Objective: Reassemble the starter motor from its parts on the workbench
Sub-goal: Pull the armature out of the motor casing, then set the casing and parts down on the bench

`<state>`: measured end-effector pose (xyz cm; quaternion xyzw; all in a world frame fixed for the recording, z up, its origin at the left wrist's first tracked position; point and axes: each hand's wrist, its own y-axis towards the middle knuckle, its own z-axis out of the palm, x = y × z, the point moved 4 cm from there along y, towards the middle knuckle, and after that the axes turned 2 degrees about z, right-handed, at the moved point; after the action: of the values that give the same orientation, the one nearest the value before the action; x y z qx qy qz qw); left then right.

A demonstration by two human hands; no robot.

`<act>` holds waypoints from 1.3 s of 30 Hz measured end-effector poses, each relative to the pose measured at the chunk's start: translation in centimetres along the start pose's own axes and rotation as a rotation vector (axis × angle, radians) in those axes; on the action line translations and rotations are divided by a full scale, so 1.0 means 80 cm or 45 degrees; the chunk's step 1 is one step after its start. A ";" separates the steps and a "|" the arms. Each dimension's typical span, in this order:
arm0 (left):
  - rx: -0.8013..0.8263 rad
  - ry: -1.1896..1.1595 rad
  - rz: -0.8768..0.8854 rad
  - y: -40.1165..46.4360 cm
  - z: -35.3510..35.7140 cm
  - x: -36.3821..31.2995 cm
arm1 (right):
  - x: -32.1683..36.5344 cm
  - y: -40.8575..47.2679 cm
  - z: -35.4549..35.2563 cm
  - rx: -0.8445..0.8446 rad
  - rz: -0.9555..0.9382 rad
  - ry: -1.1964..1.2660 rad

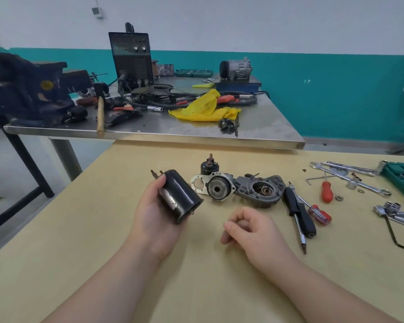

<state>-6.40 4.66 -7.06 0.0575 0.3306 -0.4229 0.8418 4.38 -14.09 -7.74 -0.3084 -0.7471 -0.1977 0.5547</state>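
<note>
Left hand (pixel 154 210) gripped the black motor housing (pixel 179 197) mid-barrel, lifted just left of the gear end cover (pixel 219 188). Right hand (pixel 247 227) loosely curled, empty. Housing looked heavy, rigid, slick; grip the barrel, not the studs.

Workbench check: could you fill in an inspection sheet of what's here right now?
Surface: wooden workbench, steel table behind.
Job's things: black motor housing in left hand; solenoid, gasket plate, end cap, grey nose housing lie on the bench.
Clutter: screwdrivers, wrenches, yellow rag.
Hands: left grips the housing; right hand loosely curled, holds nothing.
Cables: black leads by the welder.
Surroundings: teal wall, vise.
</note>
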 end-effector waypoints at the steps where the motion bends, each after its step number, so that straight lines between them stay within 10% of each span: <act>1: 0.017 0.109 0.061 0.001 0.000 -0.004 | -0.002 0.000 0.001 0.038 -0.010 -0.005; 12: -0.258 1.141 0.451 0.043 0.008 -0.059 | -0.010 0.015 -0.004 0.085 0.032 0.277; 39: -0.378 2.624 -0.046 0.163 0.058 -0.076 | -0.003 0.013 0.003 0.182 0.039 0.324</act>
<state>3.12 15.32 -2.15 0.2818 0.9388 -0.1365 0.1437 4.98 -13.24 -8.08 -0.2519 -0.6779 -0.1728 0.6686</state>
